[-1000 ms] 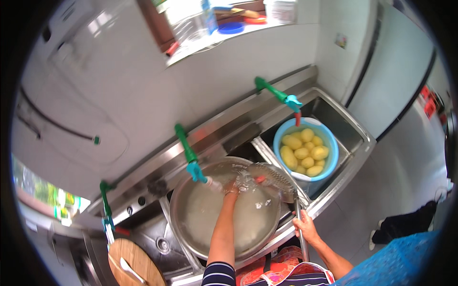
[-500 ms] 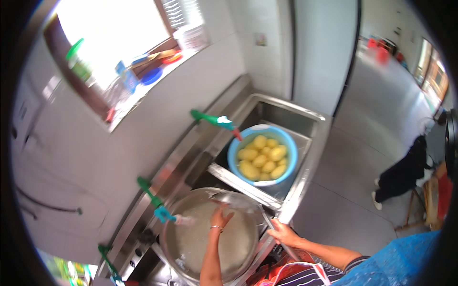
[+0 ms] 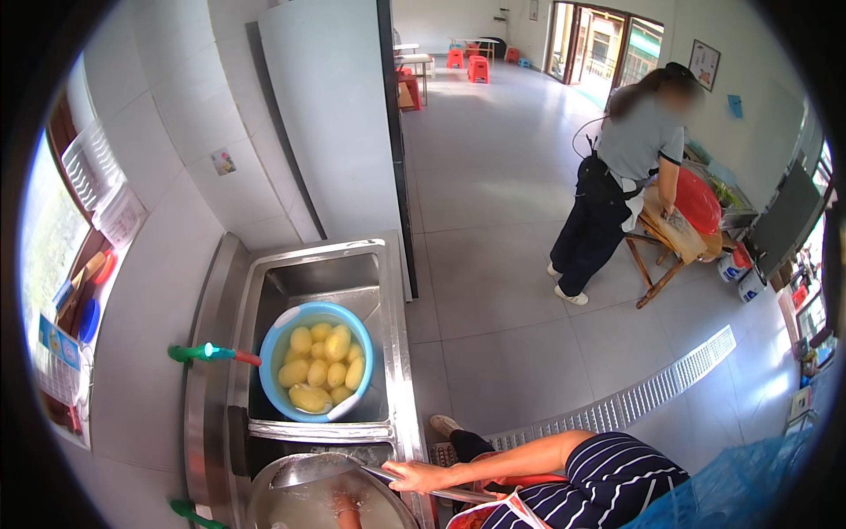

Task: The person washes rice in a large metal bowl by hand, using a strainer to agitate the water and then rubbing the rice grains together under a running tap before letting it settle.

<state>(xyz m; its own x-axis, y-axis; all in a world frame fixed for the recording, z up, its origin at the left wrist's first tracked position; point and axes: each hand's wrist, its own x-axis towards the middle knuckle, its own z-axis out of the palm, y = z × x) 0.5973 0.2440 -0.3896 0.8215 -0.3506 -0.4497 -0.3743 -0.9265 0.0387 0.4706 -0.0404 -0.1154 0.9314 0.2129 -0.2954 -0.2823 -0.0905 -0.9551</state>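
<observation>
My right hand (image 3: 420, 477) grips the handle of a long-handled metal scoop (image 3: 315, 469); its broad head lies over the far side of a large metal pot (image 3: 257, 501). In the pot is cloudy, whitish water. My left hand (image 3: 345, 507) is down in it near the lower edge of the view, its fingers blurred and hidden by the water. Beyond the pot, a light blue basin (image 3: 267, 381) stands in the far sink compartment (image 3: 310, 275), holding several peeled yellow potatoes (image 3: 322, 363) in water.
A green tap (image 3: 207, 352) with a red end points at the basin. A tall light-grey cabinet (image 3: 330, 115) stands behind the sink. On the right, another person (image 3: 630, 167) bends over a wooden stand (image 3: 656, 264) beside a red round thing (image 3: 696, 198). A floor drain grate (image 3: 634, 397) crosses the floor.
My view has swung to the right, bringing the room and the other person into sight. My left hand, earlier spread above the pot's water, is now lower in it. The right hand keeps the scoop.
</observation>
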